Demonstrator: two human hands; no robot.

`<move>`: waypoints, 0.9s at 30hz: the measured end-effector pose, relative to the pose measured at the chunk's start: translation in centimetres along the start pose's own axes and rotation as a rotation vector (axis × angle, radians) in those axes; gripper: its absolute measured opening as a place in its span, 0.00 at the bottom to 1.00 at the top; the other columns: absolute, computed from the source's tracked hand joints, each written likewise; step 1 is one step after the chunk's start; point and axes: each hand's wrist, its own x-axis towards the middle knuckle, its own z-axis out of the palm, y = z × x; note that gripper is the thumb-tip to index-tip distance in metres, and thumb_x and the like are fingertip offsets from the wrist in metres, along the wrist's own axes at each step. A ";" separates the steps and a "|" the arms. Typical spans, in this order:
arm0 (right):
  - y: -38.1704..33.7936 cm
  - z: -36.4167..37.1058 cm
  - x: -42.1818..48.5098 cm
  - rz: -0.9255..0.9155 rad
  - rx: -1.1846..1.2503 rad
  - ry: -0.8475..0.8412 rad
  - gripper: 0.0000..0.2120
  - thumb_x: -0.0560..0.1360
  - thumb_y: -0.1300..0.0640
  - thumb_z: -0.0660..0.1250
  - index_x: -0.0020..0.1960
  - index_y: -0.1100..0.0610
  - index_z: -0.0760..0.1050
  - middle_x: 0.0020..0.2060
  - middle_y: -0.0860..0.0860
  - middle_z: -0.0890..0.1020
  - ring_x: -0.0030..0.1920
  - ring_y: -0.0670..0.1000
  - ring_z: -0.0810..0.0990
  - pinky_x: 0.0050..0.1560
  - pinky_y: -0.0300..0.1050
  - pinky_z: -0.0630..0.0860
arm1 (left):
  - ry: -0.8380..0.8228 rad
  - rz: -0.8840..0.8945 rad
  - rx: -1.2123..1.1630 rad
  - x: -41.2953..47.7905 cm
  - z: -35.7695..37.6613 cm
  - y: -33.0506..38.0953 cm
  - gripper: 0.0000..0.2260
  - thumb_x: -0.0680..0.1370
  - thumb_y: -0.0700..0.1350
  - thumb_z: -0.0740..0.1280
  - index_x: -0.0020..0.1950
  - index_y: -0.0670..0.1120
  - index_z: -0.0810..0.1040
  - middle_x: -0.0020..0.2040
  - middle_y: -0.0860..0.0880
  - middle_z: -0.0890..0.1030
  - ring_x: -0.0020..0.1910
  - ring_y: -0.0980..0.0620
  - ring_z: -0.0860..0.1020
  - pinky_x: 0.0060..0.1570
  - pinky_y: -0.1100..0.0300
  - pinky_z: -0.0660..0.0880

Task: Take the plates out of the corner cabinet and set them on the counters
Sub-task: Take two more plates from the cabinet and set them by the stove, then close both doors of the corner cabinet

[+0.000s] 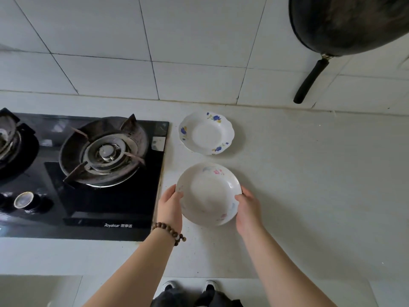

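The pale speckled worktop [309, 185] filled the frame's right, a black glass gas hob [106, 209] its left. At centre lay a round white pink-flowered plate [208, 193], just below a scalloped white blue-flowered plate [206, 132]. Two hands, left [170, 207] and right [247, 209], gripped its opposite rims. It was best lowered flat, clear of both neighbours, before release.

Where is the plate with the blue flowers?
Head view: the blue-flowered plate lies on the counter, right of the stove, just beyond the held pink-flowered plate.
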 end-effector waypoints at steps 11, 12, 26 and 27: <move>0.3 0.0 -0.6 -0.008 -0.054 0.033 0.19 0.65 0.68 0.55 0.39 0.53 0.81 0.35 0.53 0.76 0.38 0.50 0.69 0.45 0.46 0.63 | -0.061 0.004 0.058 -0.4 -0.2 -0.2 0.19 0.77 0.35 0.60 0.40 0.55 0.85 0.44 0.52 0.85 0.53 0.46 0.80 0.60 0.44 0.75; 0.2 0.0 -0.7 -0.012 -0.067 0.041 0.16 0.66 0.69 0.55 0.39 0.56 0.79 0.34 0.53 0.74 0.37 0.50 0.68 0.43 0.45 0.62 | -0.067 0.003 0.057 -0.3 -0.3 -0.2 0.19 0.77 0.35 0.60 0.39 0.54 0.85 0.45 0.51 0.84 0.52 0.45 0.79 0.60 0.42 0.74; -2.5 3.2 -2.1 -0.342 -0.292 -0.060 0.19 0.76 0.68 0.58 0.62 0.55 0.76 0.59 0.49 0.80 0.59 0.47 0.77 0.55 0.33 0.70 | 0.100 0.165 0.099 -0.4 -3.8 2.2 0.16 0.79 0.37 0.62 0.65 0.50 0.76 0.61 0.53 0.79 0.61 0.55 0.76 0.58 0.61 0.72; -2.5 4.1 -2.4 -0.331 -0.262 -0.101 0.17 0.77 0.67 0.59 0.62 0.55 0.76 0.60 0.50 0.80 0.59 0.48 0.78 0.59 0.36 0.72 | 0.119 0.192 0.100 -0.7 -4.4 2.6 0.15 0.79 0.38 0.62 0.63 0.51 0.77 0.60 0.53 0.80 0.60 0.56 0.77 0.57 0.60 0.73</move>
